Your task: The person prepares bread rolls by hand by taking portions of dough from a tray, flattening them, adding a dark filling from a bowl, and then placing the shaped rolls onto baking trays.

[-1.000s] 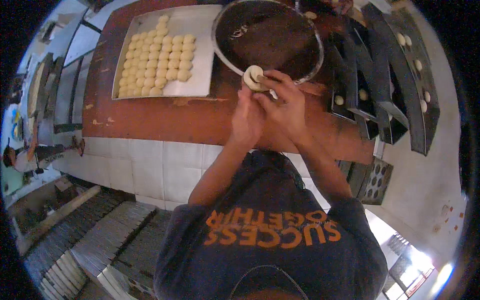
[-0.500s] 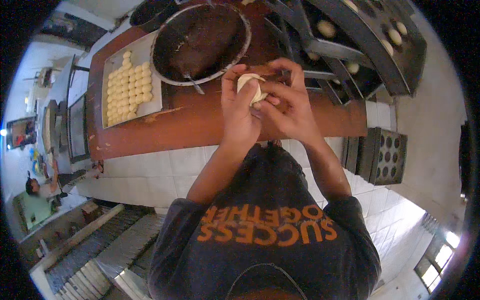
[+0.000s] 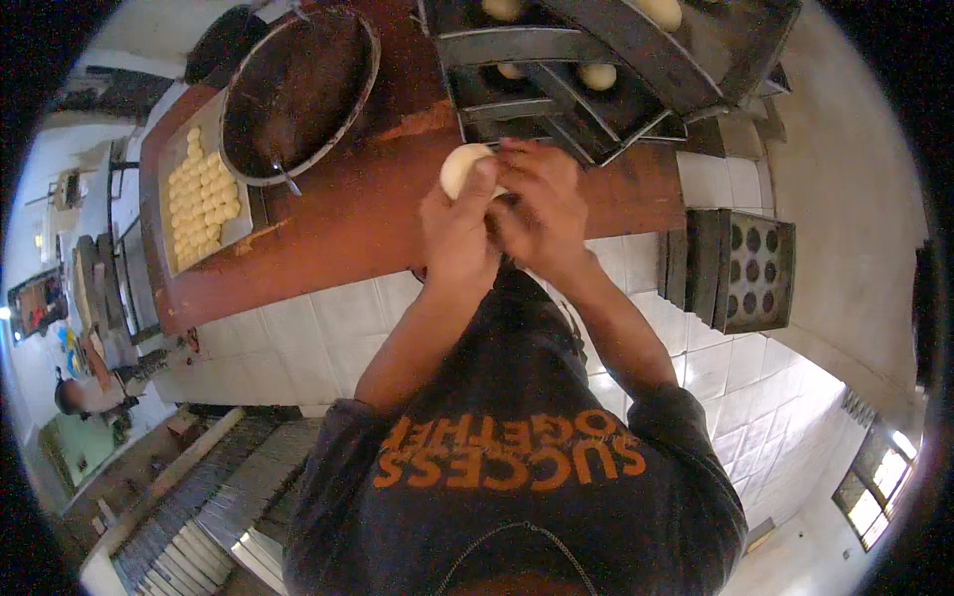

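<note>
My left hand [image 3: 459, 238] is closed round a pale, smooth ball of dough [image 3: 459, 171], its thumb lying across the top. Pressed against the dough's right side, my right hand [image 3: 547, 204] has its fingers curled in, slightly blurred by motion. The fingers hide the ball's underside. Both hands are held up above the near edge of a reddish-brown table [image 3: 328, 243]. Ahead and to the left of them stands a large round pan [image 3: 370, 70] with dark brown filling and a metal spoon [image 3: 285, 179] leaning on its rim.
At left on the table, a pale tray [image 3: 248, 226] holds rows of small dough balls [image 3: 204, 204]. Dark metal baking trays [image 3: 537, 45] with dough balls are stacked ahead right. Moulded pans [image 3: 755, 268] stand at the right. A person [image 3: 94, 387] is at the far left.
The view has swung to the right, so the pan and tray sit further left. The dough in my hands had folded, open edges and now shows a smooth round side.
</note>
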The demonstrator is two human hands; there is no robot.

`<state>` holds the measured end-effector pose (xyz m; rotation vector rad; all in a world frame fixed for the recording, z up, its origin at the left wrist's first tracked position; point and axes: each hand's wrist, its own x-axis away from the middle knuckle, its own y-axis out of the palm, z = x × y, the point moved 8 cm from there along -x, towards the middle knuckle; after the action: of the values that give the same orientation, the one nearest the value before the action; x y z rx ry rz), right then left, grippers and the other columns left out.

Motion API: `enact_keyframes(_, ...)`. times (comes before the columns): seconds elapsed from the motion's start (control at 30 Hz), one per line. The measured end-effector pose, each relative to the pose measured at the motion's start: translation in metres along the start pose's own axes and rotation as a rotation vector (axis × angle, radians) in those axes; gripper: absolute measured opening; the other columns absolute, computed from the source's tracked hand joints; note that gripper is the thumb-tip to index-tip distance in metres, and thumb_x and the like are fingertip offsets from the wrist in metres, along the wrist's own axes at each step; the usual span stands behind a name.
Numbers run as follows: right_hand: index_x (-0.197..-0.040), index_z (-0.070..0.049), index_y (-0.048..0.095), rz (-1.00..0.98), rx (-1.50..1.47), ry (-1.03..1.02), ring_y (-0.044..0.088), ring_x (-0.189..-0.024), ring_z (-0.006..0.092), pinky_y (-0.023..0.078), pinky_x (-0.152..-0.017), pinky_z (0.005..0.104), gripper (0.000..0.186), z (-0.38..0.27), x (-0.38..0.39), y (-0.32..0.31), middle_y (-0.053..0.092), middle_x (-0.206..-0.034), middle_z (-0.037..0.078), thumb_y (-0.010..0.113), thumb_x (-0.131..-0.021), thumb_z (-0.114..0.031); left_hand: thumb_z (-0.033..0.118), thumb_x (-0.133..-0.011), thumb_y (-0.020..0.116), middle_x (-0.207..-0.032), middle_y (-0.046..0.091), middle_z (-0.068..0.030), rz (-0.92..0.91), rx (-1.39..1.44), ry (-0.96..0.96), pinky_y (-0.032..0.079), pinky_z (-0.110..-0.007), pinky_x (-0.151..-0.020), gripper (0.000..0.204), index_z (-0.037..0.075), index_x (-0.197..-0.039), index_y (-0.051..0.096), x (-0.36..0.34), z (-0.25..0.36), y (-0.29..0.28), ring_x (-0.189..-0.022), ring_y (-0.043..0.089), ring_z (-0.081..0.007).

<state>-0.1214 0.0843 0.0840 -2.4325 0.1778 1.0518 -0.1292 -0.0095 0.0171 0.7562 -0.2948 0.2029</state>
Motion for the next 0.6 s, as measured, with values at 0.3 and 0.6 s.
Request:
enact_keyframes(0.3, -0.076, -0.005, 0.059, -0.004, -0.131, 0.241, 0.051, -0.09, 0.0279, 0.04, -0.078, 0.0373, 0.016, -0.02, -0.021, -0.005, 0.056, -0.09, 0.01, 0.06, -0.06, 0.0, 0.008, -0.07, 0.07, -0.08, 0.058, -0.0005, -0.136, -0.082, -0.084, 0.046, -0.023, -0.061, 0.023, 0.003, -0.089, 0.058, 0.009, 0.019, 0.003, -0.07, 0.055, -0.009)
enact_keyframes(0.6, -0.075, -0.006, 0.059, -0.017, 0.073, -0.065, 0.054, -0.081, 0.0271, 0.042, -0.077, 0.0368, 0.018, -0.077, -0.021, 0.048, 0.059, -0.079, 0.008, 0.064, -0.058, -0.001, 0.01, -0.078, 0.061, -0.09, 0.058, -0.0052, -0.266, 0.153, -0.134, 0.046, -0.026, -0.073, 0.028, -0.001, -0.102, 0.053, 0.022, 0.064, -0.049, -0.082, 0.057, -0.0152)
